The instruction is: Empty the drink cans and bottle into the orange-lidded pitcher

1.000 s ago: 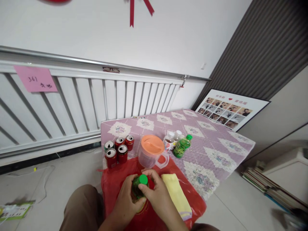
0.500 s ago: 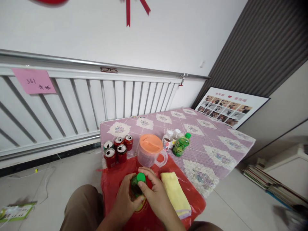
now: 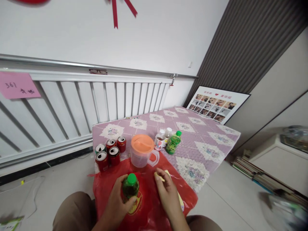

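Note:
My left hand (image 3: 117, 199) is wrapped round a green plastic bottle (image 3: 130, 189), which stands upright with its green cap on, above the red plastic bag (image 3: 146, 205). My right hand (image 3: 167, 191) lies over a folded yellow towel (image 3: 180, 200) on the right of the bag. Its fingers are curved, and a strip of yellow shows in the gap between thumb and forefinger. Much of the towel is hidden under this hand. Just beyond both hands stands a clear plastic pitcher (image 3: 141, 159) with an orange lid.
Several opened drink cans (image 3: 114, 156) cluster left of the pitcher. To its right are two white-capped bottles (image 3: 159, 140) and another green bottle (image 3: 173, 142). A patterned purple tablecloth (image 3: 192, 150) covers the table, with a white radiator (image 3: 110, 99) behind it.
My right hand has left the bottle's cap and moved right, onto the towel. My left hand keeps hold of the bottle. The whole view has shifted a little.

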Demonstrator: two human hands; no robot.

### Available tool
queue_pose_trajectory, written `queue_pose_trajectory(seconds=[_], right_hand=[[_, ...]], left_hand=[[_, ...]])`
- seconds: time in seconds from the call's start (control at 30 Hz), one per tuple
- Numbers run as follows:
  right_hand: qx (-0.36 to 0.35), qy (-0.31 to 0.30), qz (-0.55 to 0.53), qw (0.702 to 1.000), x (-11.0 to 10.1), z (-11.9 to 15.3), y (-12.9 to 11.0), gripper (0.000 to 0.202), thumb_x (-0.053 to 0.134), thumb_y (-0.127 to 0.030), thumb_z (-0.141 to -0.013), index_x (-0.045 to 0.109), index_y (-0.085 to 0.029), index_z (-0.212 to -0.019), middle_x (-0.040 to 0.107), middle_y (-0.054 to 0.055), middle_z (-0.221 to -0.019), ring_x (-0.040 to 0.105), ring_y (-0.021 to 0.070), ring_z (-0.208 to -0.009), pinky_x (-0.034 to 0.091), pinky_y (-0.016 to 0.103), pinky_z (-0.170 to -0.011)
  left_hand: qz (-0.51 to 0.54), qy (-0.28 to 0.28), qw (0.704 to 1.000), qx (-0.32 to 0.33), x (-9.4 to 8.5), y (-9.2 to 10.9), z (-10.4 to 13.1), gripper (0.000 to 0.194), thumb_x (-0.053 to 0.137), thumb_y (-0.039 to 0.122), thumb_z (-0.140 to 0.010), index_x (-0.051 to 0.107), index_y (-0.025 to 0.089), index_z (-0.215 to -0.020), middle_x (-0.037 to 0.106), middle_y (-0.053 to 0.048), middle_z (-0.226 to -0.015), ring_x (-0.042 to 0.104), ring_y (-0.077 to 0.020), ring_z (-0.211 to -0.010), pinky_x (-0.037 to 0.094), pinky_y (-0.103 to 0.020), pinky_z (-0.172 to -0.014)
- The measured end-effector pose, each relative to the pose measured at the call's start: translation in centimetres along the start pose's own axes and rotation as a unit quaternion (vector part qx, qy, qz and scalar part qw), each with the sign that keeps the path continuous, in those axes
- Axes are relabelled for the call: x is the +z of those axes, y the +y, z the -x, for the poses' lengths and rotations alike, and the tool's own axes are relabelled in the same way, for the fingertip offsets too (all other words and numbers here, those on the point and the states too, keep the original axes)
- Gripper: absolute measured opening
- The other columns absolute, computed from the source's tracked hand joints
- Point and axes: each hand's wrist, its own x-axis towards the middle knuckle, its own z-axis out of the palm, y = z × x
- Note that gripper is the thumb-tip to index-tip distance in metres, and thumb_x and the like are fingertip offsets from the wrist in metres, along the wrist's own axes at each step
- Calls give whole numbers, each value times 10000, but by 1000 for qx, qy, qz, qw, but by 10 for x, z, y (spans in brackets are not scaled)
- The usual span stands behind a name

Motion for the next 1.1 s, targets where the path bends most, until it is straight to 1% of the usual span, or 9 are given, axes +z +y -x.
queue_pose_trajectory(seconds=[0.07, 0.2, 0.43, 0.57, 0.67, 0.73, 0.83, 0.93, 1.1], right_hand=[[-3, 37, 95, 995, -19, -11, 27, 451, 437, -442, -890, 590, -135, -1183, 631, 175, -1243, 600, 287, -1143, 474, 477, -971], [-4, 14, 286, 958, -46, -22, 72, 511, 450, -436, -870, 575, -74, -1209, 614, 226, -1257, 565, 334, -1197, 413, 509, -1026], [70, -54, 390, 916, -49, -13, 91, 447, 455, -435, -881, 580, -153, -1206, 698, 188, -1112, 665, 326, -1031, 519, 462, -794], [97, -44, 324, 940, -44, -18, 90, 588, 557, -307, -789, 486, -52, -1314, 609, 230, -1273, 588, 302, -1185, 458, 390, -957], [134, -32, 265, 954, -49, -18, 81, 745, 588, -308, -742, 384, 1, -1388, 599, 248, -1276, 589, 311, -1180, 445, 383, -979], [161, -26, 204, 965, -56, -12, 70, 831, 617, -352, -719, 333, -19, -1425, 636, 226, -1227, 621, 318, -1126, 464, 397, -956], [186, -53, 35, 980, -66, 3, 51, 761, 666, -441, -688, 459, -120, -1346, 678, 160, -1190, 656, 318, -1061, 512, 401, -890], [242, -126, -142, 951, -67, 20, 29, 590, 667, -520, -717, 584, -153, -1171, 729, 141, -1077, 702, 326, -935, 553, 423, -789], [239, -131, -289, 918, -44, 36, -10, 665, 751, -476, -693, 519, -189, -1246, 699, 143, -1160, 696, 318, -956, 541, 452, -839]], left_hand=[[-1, 4, 1000, 1, 1, -1, 0, 614, 683, 201, -646, 480, 190, -1226, 608, -106, -1222, 589, -277, -1142, 447, -494, -1033], [0, -3, 1000, 1, 1, -1, 1, 619, 683, 204, -656, 471, 193, -1237, 619, -109, -1206, 607, -281, -1119, 473, -490, -1010], [-10, -3, 1000, 5, 1, -2, -1, 595, 694, 266, -662, 482, 179, -1212, 643, -117, -1161, 645, -290, -1051, 515, -491, -962], [-14, 4, 1000, 7, 1, -3, -2, 597, 705, 279, -644, 504, 171, -1195, 654, -120, -1150, 650, -299, -1046, 522, -486, -954], [-13, 2, 1000, 10, 0, -3, -2, 595, 697, 263, -645, 505, 170, -1201, 661, -115, -1138, 655, -291, -1033, 529, -472, -949], [-12, -1, 1000, 10, 0, -1, -2, 597, 693, 249, -642, 507, 171, -1203, 663, -113, -1140, 654, -288, -1037, 531, -464, -949], [-12, 0, 1000, 2, 0, 2, -2, 601, 695, 247, -635, 516, 171, -1203, 655, -115, -1169, 639, -297, -1075, 524, -459, -961], [-14, 4, 1000, -7, 0, 3, -2, 613, 695, 246, -629, 517, 166, -1211, 647, -122, -1190, 632, -304, -1090, 511, -474, -977], [-8, 2, 1000, -4, 1, -4, -1, 626, 703, 235, -633, 503, 171, -1222, 633, -130, -1211, 630, -307, -1091, 500, -495, -985]])
